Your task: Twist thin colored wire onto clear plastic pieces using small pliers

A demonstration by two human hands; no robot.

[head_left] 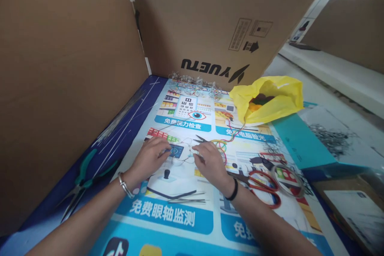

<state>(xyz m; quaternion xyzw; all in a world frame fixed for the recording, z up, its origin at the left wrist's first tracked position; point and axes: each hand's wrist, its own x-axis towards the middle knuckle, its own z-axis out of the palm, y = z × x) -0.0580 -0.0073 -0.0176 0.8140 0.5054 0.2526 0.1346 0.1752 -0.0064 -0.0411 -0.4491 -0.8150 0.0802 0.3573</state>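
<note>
My left hand (151,154) is closed in a pinch, holding one side of a thin, pale wire loop (181,161). Opposite it, my right hand (211,163) pinches the loop's other side, low over the printed sheet. The exact grip is hard to make out, since the wire is so fine. Under and beside my right hand lie red-handled scissors (265,186). Coloured cords (225,144) in red, yellow and green curl just beyond that hand. Several short metal rods (189,199) rest on the sheet nearer to me.
Teal-handled pliers (83,178) and long thin wires (115,124) lie at left. Tangled wire pieces (195,83) sit against the cardboard wall (210,20). A yellow bag (270,100), a clear ring-shaped roll (288,181) and a heap of small metal pieces (330,141) are at right.
</note>
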